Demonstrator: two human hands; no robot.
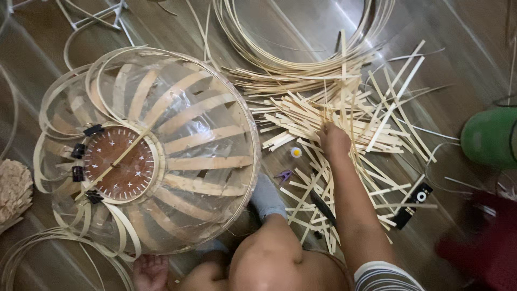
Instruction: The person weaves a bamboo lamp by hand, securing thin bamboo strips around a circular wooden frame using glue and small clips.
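My right hand [334,141] reaches forward into a loose pile of flat bamboo strips [334,116] on the floor, fingers curled down onto a strip. A large dome-shaped bamboo frame [204,161] lies on its side at the left, with curved slats running to a round brown disc [119,163]. Black binder clips [78,151] hold the slats at the disc's rim. My left hand [151,272] shows only partly at the bottom edge, against the frame's lower rim; its grip is hidden. My knee and a foot in a grey sock [266,196] sit between frame and pile.
Coiled bamboo hoops [301,37] lie beyond the pile, more hoops [32,253] at lower left. A small purple clip [284,175], a yellow-capped bottle [295,152], a dark blade tool [322,207] and a black device [412,205] lie among strips. A green round object [490,137] stands right.
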